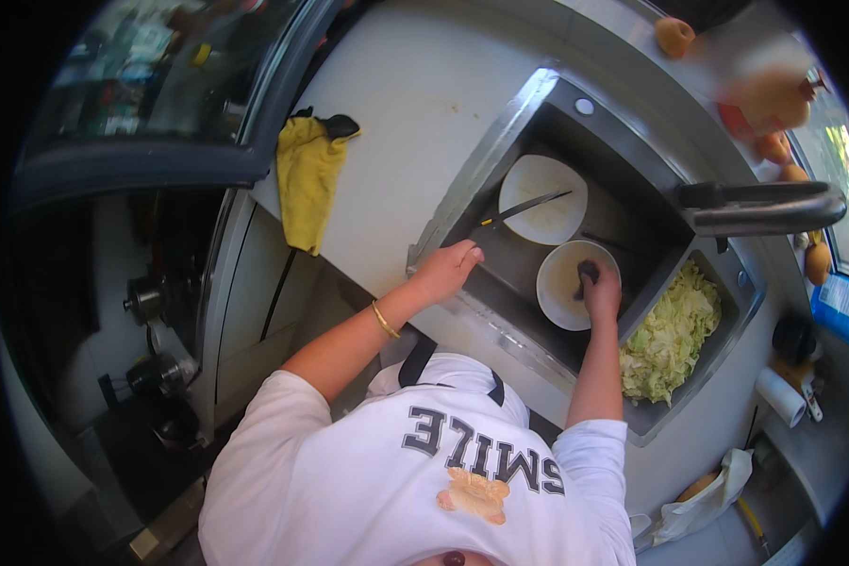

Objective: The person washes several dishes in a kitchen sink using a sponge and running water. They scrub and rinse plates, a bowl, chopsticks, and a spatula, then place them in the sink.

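Observation:
In the double sink's larger basin (pixel 509 279), a white bowl (pixel 553 283) holds cloudy liquid. My right hand (pixel 603 293) reaches into the bowl and grips a dark lump (pixel 587 270), too blurred to tell its kind. Above the sink's near left edge is my left hand (pixel 456 265), fingers curled; whether anything is inside them cannot be seen. Just beyond it, a knife (pixel 527 208) with a yellow band near its handle lies across a white square plate (pixel 562 173). A dark thin utensil (pixel 606 241) lies behind the bowl, partly hidden.
Chopped pale-green cabbage (pixel 672 339) fills the smaller basin at right. The black faucet (pixel 764 209) juts over the sink's right side. A yellow cloth (pixel 310 184) hangs over the counter's left edge, near an open window-like glass panel (pixel 177 78). A paper roll (pixel 782 397) lies at right.

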The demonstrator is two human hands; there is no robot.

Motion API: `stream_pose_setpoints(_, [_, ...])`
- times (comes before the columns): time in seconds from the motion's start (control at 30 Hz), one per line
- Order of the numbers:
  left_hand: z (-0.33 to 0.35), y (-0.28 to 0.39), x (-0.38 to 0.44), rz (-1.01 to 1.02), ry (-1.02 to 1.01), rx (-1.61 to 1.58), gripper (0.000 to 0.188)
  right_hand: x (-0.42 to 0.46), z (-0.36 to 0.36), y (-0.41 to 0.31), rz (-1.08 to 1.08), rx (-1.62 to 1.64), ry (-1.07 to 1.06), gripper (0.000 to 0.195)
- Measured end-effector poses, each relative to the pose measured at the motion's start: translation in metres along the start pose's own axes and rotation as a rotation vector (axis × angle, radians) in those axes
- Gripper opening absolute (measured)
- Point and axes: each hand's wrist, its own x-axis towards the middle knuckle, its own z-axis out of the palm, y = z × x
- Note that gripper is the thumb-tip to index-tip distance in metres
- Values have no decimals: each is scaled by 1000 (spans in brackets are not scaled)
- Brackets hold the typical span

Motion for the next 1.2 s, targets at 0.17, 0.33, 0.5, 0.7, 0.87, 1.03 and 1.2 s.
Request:
stream_pose_setpoints(0.17, [-24,8,-12,-423,-409,-854,36,17,-19,-25,-76,94,-15,43])
stream_pose_setpoints(0.33, [-42,-16,-24,-400,-509,-1137,36,61,-33,-91,-148,394,207,46])
stream_pose_setpoints(0.5, [-63,-34,-34,-382,-505,-1305,39,117,-19,-198,-418,475,279,43])
stream_pose_setpoints(0.7, [-83,-47,-46,-313,-552,-1379,40,199,33,-300,-701,194,362,38])
stream_pose_setpoints(0.87, [-92,-57,-51,-270,-559,-1465,43,244,83,-326,-874,100,304,36])
stream_pose_setpoints(1.03, [-98,-67,-50,-268,-468,-1520,42,204,97,-338,-1134,7,-118,40])
stream_pose_setpoints(1.2, [-107,-64,-54,-214,-414,-1538,42,169,44,-295,-1114,-53,-476,41])
